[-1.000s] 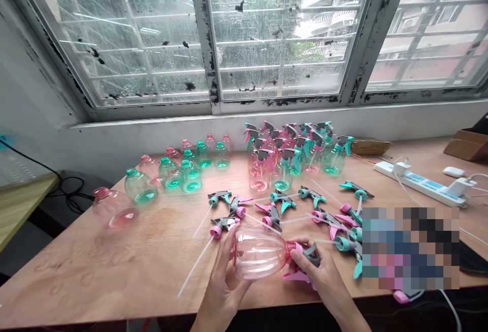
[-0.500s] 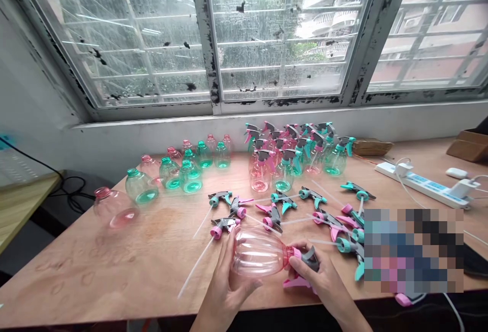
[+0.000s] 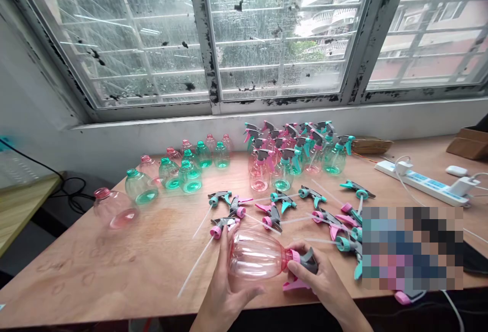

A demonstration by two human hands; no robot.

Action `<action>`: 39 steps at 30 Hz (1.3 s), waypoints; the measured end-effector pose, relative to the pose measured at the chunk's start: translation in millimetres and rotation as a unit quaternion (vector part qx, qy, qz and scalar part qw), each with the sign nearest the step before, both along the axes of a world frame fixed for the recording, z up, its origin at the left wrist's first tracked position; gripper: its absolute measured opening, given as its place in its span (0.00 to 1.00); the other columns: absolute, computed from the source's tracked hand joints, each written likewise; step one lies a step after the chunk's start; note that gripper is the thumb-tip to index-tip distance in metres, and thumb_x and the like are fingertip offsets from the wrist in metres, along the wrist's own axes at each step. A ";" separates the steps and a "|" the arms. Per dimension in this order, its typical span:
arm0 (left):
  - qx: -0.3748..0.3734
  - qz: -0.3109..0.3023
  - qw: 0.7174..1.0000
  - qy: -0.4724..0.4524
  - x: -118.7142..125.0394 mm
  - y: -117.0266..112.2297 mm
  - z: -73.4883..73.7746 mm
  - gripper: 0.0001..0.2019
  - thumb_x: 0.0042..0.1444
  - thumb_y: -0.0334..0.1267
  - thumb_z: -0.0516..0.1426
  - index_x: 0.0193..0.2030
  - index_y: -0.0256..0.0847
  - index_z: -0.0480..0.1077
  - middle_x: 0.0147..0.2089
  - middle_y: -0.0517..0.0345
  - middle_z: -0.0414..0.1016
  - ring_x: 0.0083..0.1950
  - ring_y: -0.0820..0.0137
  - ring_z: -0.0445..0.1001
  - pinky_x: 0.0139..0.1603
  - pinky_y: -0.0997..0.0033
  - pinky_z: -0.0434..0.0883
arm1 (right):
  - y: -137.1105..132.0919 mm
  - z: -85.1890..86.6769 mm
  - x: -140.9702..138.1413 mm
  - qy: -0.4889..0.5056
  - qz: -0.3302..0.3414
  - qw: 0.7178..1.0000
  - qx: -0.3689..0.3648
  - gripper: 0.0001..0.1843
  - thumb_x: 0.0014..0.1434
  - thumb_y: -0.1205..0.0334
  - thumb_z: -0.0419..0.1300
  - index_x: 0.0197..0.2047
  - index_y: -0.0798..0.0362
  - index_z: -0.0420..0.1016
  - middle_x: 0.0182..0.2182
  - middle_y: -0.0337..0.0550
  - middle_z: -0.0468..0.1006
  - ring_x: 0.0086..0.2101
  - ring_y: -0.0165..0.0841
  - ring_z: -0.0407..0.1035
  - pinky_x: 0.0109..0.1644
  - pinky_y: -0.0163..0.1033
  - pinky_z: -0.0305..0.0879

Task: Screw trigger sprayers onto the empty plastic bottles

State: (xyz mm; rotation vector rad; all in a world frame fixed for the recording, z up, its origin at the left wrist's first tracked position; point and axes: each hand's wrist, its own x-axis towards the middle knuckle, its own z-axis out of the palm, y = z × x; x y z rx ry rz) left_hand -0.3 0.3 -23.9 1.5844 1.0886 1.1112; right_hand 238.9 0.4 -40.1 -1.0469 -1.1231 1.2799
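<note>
A clear pink spray bottle (image 3: 257, 254) lies sideways between my hands, its neck pointing right. My left hand (image 3: 224, 283) cups the base end, fingers behind it and thumb held away below. On the neck sits a pink-and-grey spray head (image 3: 308, 261), its pink trigger hanging down. My right hand (image 3: 318, 273) grips this head at its pink collar with thumb and fingers. Just beyond the bottle lie loose spray heads with straws, among them a pink one (image 3: 271, 218) and a teal one (image 3: 284, 201).
Open pink and green bottles, such as a green one (image 3: 141, 187), stand at the left back. Bottles with heads fitted (image 3: 282, 174) are grouped by the wall. A power strip (image 3: 423, 183) lies at the right, near a cardboard box (image 3: 468, 143). One patch at the right is blurred out.
The bottle and my left hand have shifted very slightly left. My right hand stays at the collar, its fingers a little changed.
</note>
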 end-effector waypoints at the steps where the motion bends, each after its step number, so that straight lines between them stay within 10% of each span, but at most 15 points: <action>1: -0.002 -0.002 1.000 -0.001 -0.3 0.2 0.6 0.57 0.56 0.49 0.69 0.80 0.57 0.33 0.83 0.53 0.41 0.82 0.51 0.40 0.80 0.48 0.43 | 0.0 -0.2 -0.1 -0.003 -0.001 1.000 0.003 0.24 0.54 0.43 0.74 0.42 0.54 0.77 0.23 0.38 0.81 0.25 0.37 0.76 0.33 0.40 0.73; 7: -0.009 0.007 1.000 0.024 -2.2 1.3 3.1 0.48 0.58 0.49 0.68 0.79 0.55 0.46 0.82 0.51 0.44 0.79 0.47 0.53 0.77 0.48 0.56 | 0.3 3.9 -0.5 -0.010 0.002 1.000 0.002 0.23 0.55 0.42 0.72 0.41 0.52 0.78 0.22 0.37 0.81 0.24 0.37 0.75 0.29 0.38 0.70; 14: 0.019 0.009 1.000 0.021 -2.1 0.8 -6.6 0.42 0.63 0.46 0.65 0.77 0.65 0.46 0.82 0.59 0.44 0.81 0.52 0.45 0.77 0.52 0.58 | 0.5 1.7 0.2 0.000 -0.006 1.000 -0.010 0.25 0.54 0.41 0.73 0.43 0.53 0.77 0.22 0.38 0.82 0.24 0.38 0.76 0.31 0.39 0.71; 39: 0.005 0.005 0.999 0.035 -1.7 -0.5 1.7 0.49 0.62 0.48 0.65 0.79 0.60 0.38 0.83 0.57 0.39 0.82 0.52 0.38 0.80 0.46 0.43 | 1.0 -1.7 2.2 -0.018 0.002 1.000 0.001 0.23 0.56 0.44 0.73 0.43 0.54 0.77 0.23 0.38 0.81 0.26 0.36 0.75 0.33 0.38 0.71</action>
